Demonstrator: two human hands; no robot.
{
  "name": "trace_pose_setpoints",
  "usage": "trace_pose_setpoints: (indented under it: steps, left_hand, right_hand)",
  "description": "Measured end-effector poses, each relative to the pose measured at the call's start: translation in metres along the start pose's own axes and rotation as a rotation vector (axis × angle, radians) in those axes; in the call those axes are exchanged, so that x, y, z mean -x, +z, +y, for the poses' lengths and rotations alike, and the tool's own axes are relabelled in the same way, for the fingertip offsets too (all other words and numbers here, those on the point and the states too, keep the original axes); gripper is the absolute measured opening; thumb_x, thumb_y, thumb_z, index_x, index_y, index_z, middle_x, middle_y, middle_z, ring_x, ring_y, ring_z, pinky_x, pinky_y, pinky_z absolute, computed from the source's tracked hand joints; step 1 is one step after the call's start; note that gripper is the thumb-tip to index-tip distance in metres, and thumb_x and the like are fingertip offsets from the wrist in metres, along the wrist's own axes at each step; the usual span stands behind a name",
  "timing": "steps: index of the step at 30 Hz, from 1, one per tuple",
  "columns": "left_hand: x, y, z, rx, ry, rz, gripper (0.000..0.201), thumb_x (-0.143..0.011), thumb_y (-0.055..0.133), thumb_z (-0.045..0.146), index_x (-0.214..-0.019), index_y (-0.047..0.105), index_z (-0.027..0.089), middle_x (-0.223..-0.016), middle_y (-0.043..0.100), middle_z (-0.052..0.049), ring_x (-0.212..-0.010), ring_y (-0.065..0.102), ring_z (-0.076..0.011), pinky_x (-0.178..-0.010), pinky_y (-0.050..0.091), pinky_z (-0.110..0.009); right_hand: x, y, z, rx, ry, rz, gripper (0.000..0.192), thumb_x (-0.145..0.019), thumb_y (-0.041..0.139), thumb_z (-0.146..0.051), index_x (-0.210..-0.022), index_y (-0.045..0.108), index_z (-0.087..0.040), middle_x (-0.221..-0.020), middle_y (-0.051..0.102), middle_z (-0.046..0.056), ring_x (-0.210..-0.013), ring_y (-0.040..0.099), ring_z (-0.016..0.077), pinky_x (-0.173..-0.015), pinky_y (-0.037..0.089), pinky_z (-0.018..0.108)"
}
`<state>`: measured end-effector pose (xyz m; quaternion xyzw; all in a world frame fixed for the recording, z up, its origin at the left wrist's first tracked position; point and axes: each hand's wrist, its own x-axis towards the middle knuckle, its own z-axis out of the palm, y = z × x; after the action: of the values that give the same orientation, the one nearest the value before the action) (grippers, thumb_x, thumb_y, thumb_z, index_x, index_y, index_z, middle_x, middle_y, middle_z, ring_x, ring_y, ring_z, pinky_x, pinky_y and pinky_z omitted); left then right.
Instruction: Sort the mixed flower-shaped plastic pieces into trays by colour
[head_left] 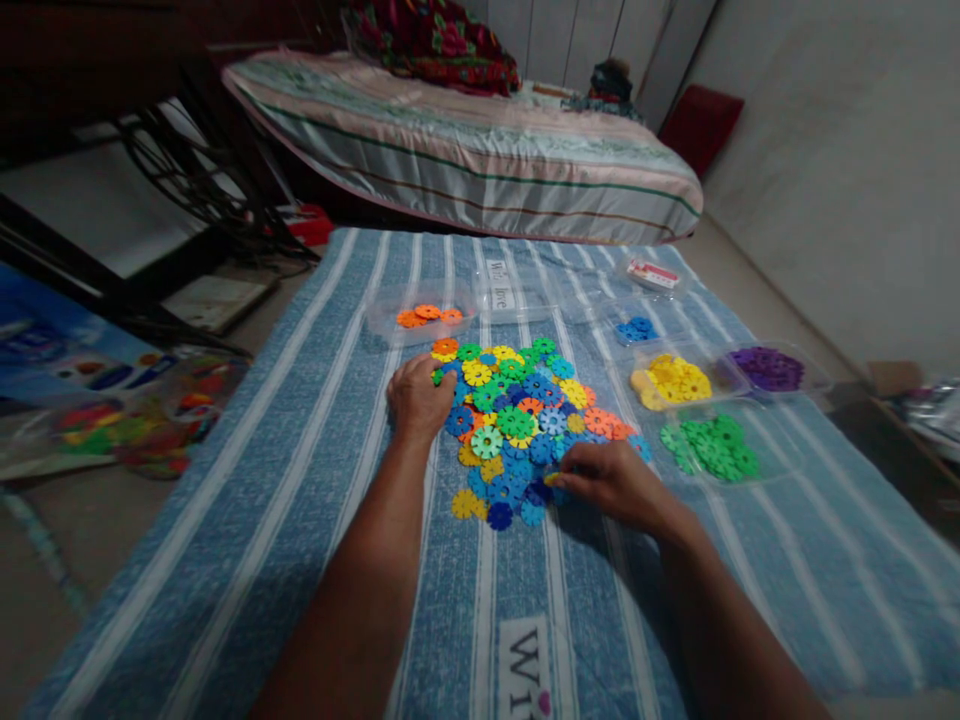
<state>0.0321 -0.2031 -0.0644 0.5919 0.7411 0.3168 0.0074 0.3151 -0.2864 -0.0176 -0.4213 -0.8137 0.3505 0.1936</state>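
A pile of flat snowflake-shaped plastic discs [517, 420] in orange, yellow, green and blue lies on a blue striped cloth [300, 500]. My left hand [417, 398] rests curled at the pile's left edge, its fingers on the discs there. At the pile's lower right, my right hand [611, 482] pinches a yellow disc [553, 479] between its fingertips. Clear trays hold sorted discs: orange [427, 316], blue [636, 328], yellow [670, 382], purple [766, 368] and green [711, 446].
A mattress with a striped sheet [480, 150] lies beyond the cloth. A bag of colourful toys [142, 410] sits on the floor to the left. A small clear box with a label [654, 274] stands at the cloth's far right.
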Motion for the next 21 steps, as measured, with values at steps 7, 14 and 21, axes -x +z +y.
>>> trace_pose_setpoints:
  steps: [7,14,21]
  left_hand:
    - [0.000,0.002,-0.002,0.008,-0.006,0.011,0.018,-0.079,0.058,0.029,-0.090,0.069,0.020,-0.118,0.068,-0.011,-0.112,0.061,-0.0266,-0.101,0.044,-0.041]
    - [-0.001,0.001,-0.003,0.023,0.004,0.001,0.018,-0.079,0.057,0.032,-0.090,0.068,0.021,-0.117,0.069,-0.010,-0.112,0.060,-0.0262,-0.101,0.044,-0.041]
    - [0.002,-0.001,0.001,0.000,-0.001,-0.016,0.020,-0.080,0.057,0.030,-0.092,0.068,0.019,-0.116,0.068,-0.011,-0.111,0.060,-0.0258,-0.100,0.044,-0.038]
  right_hand:
    - [-0.002,-0.043,0.026,0.359,0.198,1.062,0.032,-0.086,0.057,-0.045,-0.087,0.070,-0.016,-0.067,0.065,0.004,-0.056,0.059,0.0153,-0.057,0.042,0.025]
    - [-0.001,-0.016,0.020,0.278,0.093,0.743,0.027,-0.090,0.051,-0.037,-0.084,0.069,-0.018,-0.063,0.064,0.002,-0.052,0.058,0.0143,-0.055,0.043,0.023]
    - [-0.011,0.030,-0.003,0.364,-0.196,0.366,0.035,-0.098,0.039,-0.030,-0.082,0.068,-0.018,-0.074,0.065,0.008,-0.072,0.061,0.0186,-0.070,0.046,0.029]
